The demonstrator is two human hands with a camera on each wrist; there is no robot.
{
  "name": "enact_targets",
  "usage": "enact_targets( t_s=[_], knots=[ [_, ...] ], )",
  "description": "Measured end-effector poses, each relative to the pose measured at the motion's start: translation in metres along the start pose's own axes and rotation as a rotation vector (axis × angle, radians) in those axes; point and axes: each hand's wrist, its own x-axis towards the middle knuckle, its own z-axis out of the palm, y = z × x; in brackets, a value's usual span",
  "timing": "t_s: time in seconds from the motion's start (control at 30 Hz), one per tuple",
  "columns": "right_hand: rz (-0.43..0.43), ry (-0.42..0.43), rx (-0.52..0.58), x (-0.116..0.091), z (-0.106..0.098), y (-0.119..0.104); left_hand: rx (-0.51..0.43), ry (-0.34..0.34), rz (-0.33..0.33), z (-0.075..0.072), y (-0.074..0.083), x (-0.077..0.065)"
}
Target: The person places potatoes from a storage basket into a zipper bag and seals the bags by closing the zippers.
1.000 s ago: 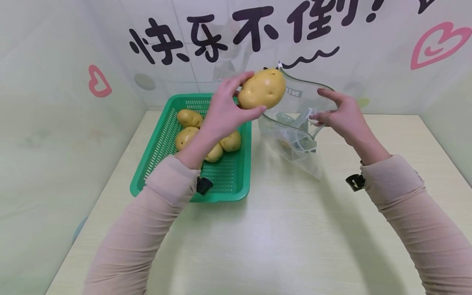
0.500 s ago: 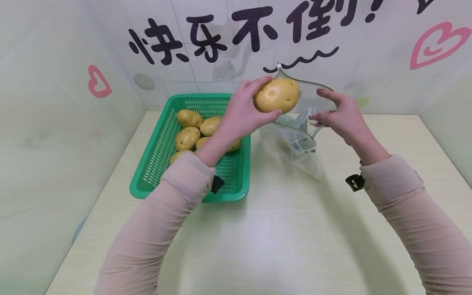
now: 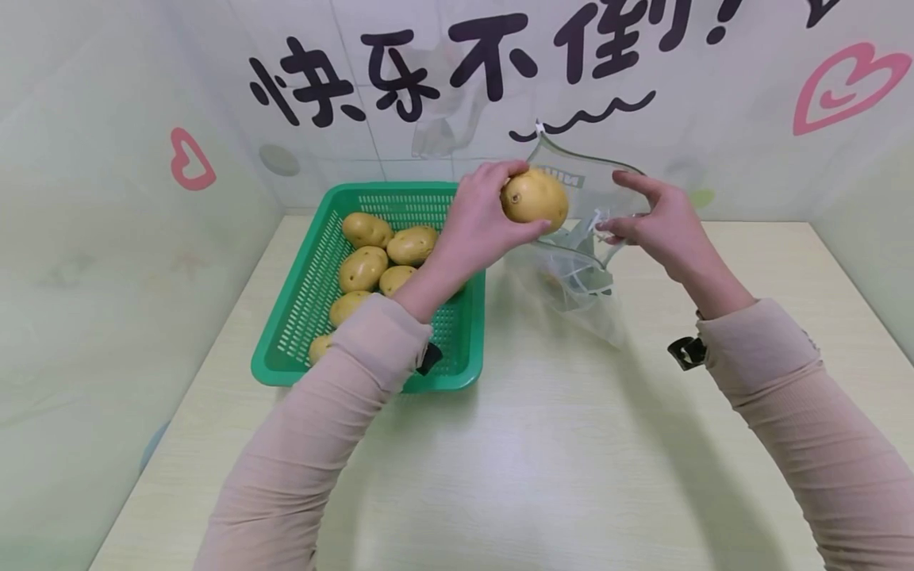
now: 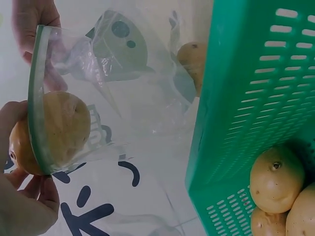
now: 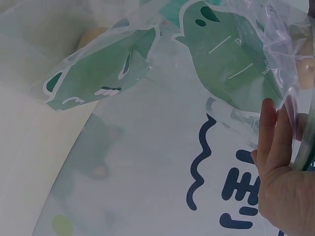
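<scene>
My left hand [image 3: 485,218] grips a yellow potato [image 3: 537,198] at the mouth of a clear zip bag [image 3: 574,274]. In the left wrist view, part of that potato [image 4: 66,128] shows through the film, past the green zip strip [image 4: 35,98]. My right hand [image 3: 660,226] pinches the bag's right edge, keeping the mouth apart. The bag has green printed figures [image 5: 226,59]. Lower in it, another potato [image 4: 192,64] shows through the plastic. Left of the bag, a green basket [image 3: 476,333] holds several potatoes [image 3: 362,270], some hidden by my left forearm.
The pale wooden table [image 3: 557,460] runs back to a wall [image 3: 735,159] with black lettering and pink hearts. A side panel [image 3: 93,238] borders the table on the left. Each wrist has a black strap piece [image 3: 687,354].
My left hand has moved right and slightly down, bringing the potato from above the basket side into the bag's mouth and turning it end-on. The right hand and bag stay almost still.
</scene>
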Motion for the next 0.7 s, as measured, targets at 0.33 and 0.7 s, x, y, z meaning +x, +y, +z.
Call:
enact_targets(
  t_s=[0.33, 0.7],
  knots=[
    [0.002, 0.003, 0.069, 0.0004, 0.0014, -0.0011, 0.091, -0.029, 0.027, 0.0038, -0.0013, -0.0003],
    [0.003, 0.015, 0.144, -0.0006, 0.0018, -0.0075, 0.013, -0.026, 0.048, 0.0017, -0.0073, 0.0003]
  ],
)
